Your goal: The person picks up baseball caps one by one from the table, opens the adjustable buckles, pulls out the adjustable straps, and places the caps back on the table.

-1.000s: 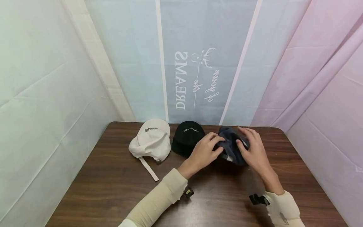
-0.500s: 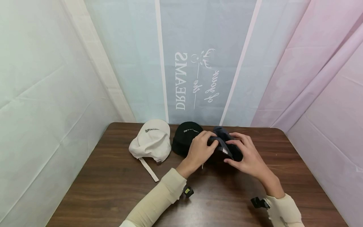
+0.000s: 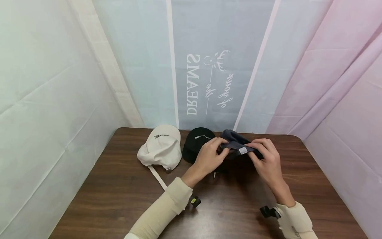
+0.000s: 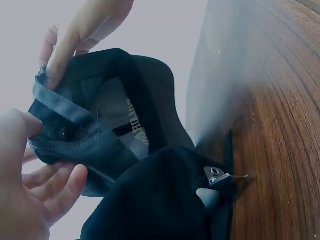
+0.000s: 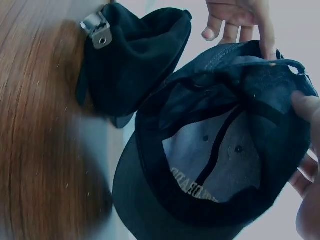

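Observation:
A navy cap (image 3: pixel 231 135) is held tilted above the table, its opening facing my wrists. My left hand (image 3: pixel 208 158) pinches the left part of its back edge between thumb and fingers. On the other side, my right hand (image 3: pixel 268 162) pinches the rim beside a white label (image 3: pixel 243 150). The right wrist view shows the cap's inside (image 5: pixel 220 145), with seam tape and reversed lettering, and its brim (image 5: pixel 145 195) pointing down. A back strap (image 4: pixel 62 107) spans the opening in the left wrist view. Right beside my left hand sits a black cap (image 3: pixel 194 146), partly covered by it.
A white cap (image 3: pixel 161 146) with dark lettering lies left of the black one, its loose strap (image 3: pixel 157 177) trailing forward. The black cap's metal buckle (image 5: pixel 99 32) shows near the wooden table (image 3: pixel 119 192). Fabric curtains (image 3: pixel 149 66) stand behind and at both sides.
The navy cap has been turned so its lettered front faces away and its label shows. My right hand has shifted from the lettered side to the rim near the label.

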The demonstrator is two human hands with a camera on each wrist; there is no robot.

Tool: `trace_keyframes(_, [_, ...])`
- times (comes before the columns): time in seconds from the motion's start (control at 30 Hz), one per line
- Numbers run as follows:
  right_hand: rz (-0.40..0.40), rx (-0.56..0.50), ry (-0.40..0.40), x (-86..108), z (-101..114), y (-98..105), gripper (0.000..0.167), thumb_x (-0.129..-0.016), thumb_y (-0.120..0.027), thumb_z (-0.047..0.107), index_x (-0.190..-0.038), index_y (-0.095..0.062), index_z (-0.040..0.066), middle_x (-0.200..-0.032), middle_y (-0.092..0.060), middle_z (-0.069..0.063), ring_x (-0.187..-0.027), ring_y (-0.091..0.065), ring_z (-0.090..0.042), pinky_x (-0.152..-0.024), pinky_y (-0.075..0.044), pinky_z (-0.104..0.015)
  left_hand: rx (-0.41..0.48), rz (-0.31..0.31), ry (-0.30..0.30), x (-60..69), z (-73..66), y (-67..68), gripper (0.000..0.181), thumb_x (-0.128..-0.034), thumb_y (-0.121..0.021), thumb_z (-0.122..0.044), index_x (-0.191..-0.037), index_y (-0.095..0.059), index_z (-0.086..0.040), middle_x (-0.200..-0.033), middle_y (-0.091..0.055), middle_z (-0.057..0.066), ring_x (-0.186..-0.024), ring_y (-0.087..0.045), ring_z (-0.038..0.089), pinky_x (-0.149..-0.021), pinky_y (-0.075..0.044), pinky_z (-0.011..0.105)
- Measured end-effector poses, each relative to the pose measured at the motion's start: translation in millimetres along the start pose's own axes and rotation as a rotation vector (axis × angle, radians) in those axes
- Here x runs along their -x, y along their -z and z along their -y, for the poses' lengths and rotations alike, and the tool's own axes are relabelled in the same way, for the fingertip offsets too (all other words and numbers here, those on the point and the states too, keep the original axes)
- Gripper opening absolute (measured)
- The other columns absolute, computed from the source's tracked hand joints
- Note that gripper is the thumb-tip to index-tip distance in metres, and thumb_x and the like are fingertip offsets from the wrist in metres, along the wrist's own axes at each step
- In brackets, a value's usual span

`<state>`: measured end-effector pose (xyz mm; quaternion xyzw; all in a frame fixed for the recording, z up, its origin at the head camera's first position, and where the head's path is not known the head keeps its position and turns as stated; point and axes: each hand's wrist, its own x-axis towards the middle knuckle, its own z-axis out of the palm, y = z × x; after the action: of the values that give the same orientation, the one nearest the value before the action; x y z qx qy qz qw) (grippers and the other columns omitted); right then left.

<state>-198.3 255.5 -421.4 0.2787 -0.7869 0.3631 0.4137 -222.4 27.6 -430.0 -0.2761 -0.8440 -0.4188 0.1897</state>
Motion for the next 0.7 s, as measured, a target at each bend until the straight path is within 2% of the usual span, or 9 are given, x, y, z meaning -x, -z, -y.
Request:
trace_keyframes(0.07, [-0.045,0.002,-0.015,-2.1,2.5,-2.4,0.028,-0.082,-0.077,-0.016,-0.105,-0.081,0.001,-0.103,-0.073,-0.018,-0.098,-0.060,-0.029,-0.095,-0.041,-0.014,0.015,0.014,-0.010,1.6,1.0,2.4,0.020,-0.1050,-0.067,-0.024,-0.122,-0.074,-0.016,-0.119,-0.074,0.000,-0.084,-0.066,0.007,-0.074,-0.051,0.013])
trace_keyframes(0.2, [-0.132,0.028,-0.088,-6.0,6.7,-7.4,0.020,-0.083,-0.076,-0.010,-0.102,-0.077,-0.002,-0.095,-0.073,-0.016,-0.092,-0.060,-0.012,-0.088,-0.043,-0.013,0.048,0.012,-0.045,3.1,3.9,5.9,0.020,-0.1051,-0.068,-0.023,-0.122,-0.074,-0.014,-0.113,-0.075,0.000,-0.082,-0.067,0.005,-0.074,-0.052,0.012])
trace_keyframes(0.33, [-0.177,0.022,-0.128,-8.9,10.5,-10.8,0.013,-0.082,-0.076,-0.009,-0.095,-0.072,-0.006,-0.093,-0.072,-0.018,-0.094,-0.058,0.001,-0.086,-0.043,-0.012,0.071,0.003,-0.084,3.1,6.8,8.6,0.018,-0.1050,-0.069,-0.023,-0.119,-0.075,-0.012,-0.106,-0.076,0.000,-0.080,-0.067,0.006,-0.073,-0.054,0.014])
trace_keyframes(0.53, [-0.198,-0.037,-0.092,-13.9,18.4,-14.9,0.016,-0.082,-0.079,-0.012,-0.096,-0.074,-0.007,-0.096,-0.071,-0.020,-0.097,-0.060,0.004,-0.084,-0.045,-0.014,0.104,0.023,-0.157,3.3,8.7,11.7,0.021,-0.1098,-0.061,-0.023,-0.115,-0.077,-0.010,-0.094,-0.075,-0.001,-0.074,-0.060,0.006,-0.071,-0.051,0.017])
trace_keyframes(0.63, [-0.201,-0.070,-0.071,-16.7,21.6,-17.4,0.016,-0.082,-0.077,-0.016,-0.097,-0.075,-0.009,-0.098,-0.070,-0.023,-0.098,-0.062,0.000,-0.087,-0.047,-0.014,0.101,0.047,-0.184,4.4,9.7,11.5,0.023,-0.1113,-0.058,-0.024,-0.113,-0.076,-0.010,-0.082,-0.069,-0.002,-0.069,-0.054,0.005,-0.067,-0.046,0.016])
trace_keyframes(0.7, [-0.196,-0.084,-0.056,-18.3,23.1,-19.7,0.013,-0.084,-0.075,-0.016,-0.096,-0.075,-0.010,-0.099,-0.069,-0.025,-0.098,-0.064,-0.005,-0.090,-0.047,-0.014,0.086,0.046,-0.196,5.4,10.4,11.3,0.022,-0.1109,-0.059,-0.025,-0.113,-0.076,-0.010,-0.081,-0.067,-0.003,-0.068,-0.054,0.004,-0.067,-0.045,0.015])
